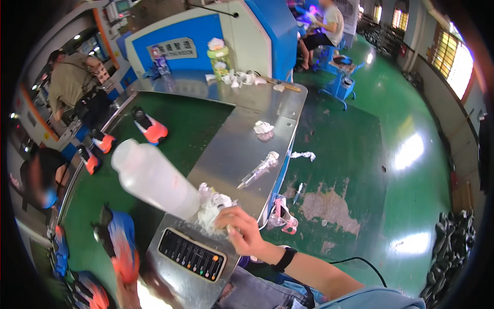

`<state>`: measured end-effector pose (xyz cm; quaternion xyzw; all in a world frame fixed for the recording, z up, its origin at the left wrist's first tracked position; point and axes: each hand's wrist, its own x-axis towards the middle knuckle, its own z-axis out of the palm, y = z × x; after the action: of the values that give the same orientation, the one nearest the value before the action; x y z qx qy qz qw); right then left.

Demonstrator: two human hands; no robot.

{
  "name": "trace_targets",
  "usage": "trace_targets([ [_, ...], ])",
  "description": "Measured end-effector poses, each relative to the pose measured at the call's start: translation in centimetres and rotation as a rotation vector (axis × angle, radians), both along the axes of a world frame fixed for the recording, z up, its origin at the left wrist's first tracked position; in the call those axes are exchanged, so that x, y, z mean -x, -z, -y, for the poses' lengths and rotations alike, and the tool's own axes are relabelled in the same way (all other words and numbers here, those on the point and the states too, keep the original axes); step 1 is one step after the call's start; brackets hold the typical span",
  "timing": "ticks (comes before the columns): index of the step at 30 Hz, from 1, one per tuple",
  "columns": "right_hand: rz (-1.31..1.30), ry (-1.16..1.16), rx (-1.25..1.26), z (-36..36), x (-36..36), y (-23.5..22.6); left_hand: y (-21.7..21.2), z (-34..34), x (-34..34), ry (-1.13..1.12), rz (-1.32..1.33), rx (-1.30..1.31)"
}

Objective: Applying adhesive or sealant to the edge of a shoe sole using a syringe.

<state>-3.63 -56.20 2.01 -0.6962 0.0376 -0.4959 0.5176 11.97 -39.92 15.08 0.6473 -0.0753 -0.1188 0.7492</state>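
Note:
My left hand [127, 294], blurred at the lower edge, holds a blue and orange shoe [121, 239] by its orange end, with its dark opening facing left. Over the metal ledge [218, 154], my right hand [240, 230] is closed in a pinch, a black band on its wrist. Its fingertips are at a heap of crumpled white tissue or cloth [210, 208]; whatever lies between them is too small to make out. Beside the heap a translucent white plastic bottle [154, 177] leans to the left. A phone [191, 254] with a lit screen lies just below.
More shoes stand on the green conveyor belt [175, 116], including an orange and black one [150, 126]. A clear pen-like tool [257, 171] and crumpled tissue [264, 129] lie along the ledge. A blue and white machine [206, 41] rises behind. Other people work at left and far back.

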Motion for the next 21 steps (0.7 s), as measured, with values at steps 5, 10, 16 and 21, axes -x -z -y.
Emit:
trace_targets([
  [5,-0.004,0.084,-0.016,-1.4,0.0,-1.1,1.3,-17.6,5.7,-0.256,0.119,-0.099],
  [10,-0.094,0.101,0.024,-3.2,1.0,-1.9,5.2,-31.5,12.8,-0.490,0.164,-0.236],
  [16,-0.157,0.069,-0.002,-4.5,3.5,-3.4,9.1,-38.2,17.4,-0.650,0.237,-0.387],
  [21,-0.200,0.014,0.041,-5.1,4.3,-2.9,5.7,-34.6,14.1,-0.763,0.712,-0.549],
])
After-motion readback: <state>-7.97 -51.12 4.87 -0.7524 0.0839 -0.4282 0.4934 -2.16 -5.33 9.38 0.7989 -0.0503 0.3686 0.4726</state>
